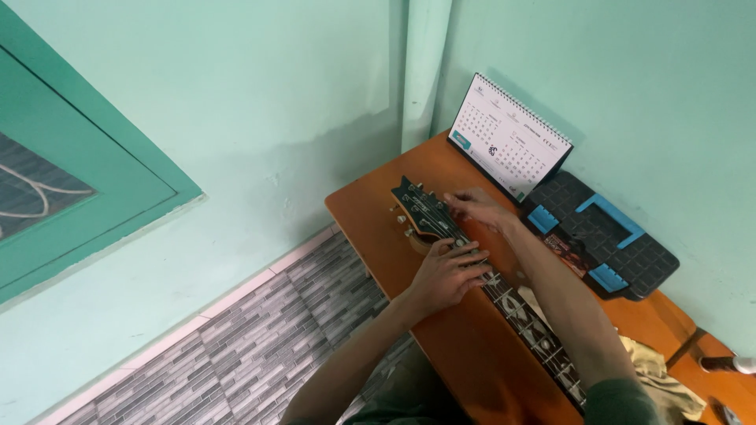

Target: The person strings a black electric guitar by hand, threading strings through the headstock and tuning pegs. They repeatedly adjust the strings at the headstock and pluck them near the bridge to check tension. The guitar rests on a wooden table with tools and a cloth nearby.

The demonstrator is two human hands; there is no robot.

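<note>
An electric guitar lies across the orange wooden table point(370, 224), its dark headstock point(419, 206) with tuning pegs pointing toward the far left corner. The neck point(535, 330), with pale inlays, runs toward me at lower right. My left hand point(449, 271) rests over the neck just below the headstock, fingers curled across the strings. My right hand point(476, 206) touches the far side of the headstock near the tuners, fingers pinched there; what it pinches is too small to tell.
A white desk calendar point(508, 134) stands at the table's back edge. Beside it lies a black and blue grid-patterned tray point(622, 244). A crumpled beige cloth point(657, 370) lies under the neck. Green walls enclose the corner; grey tiled floor point(260, 346) lies left.
</note>
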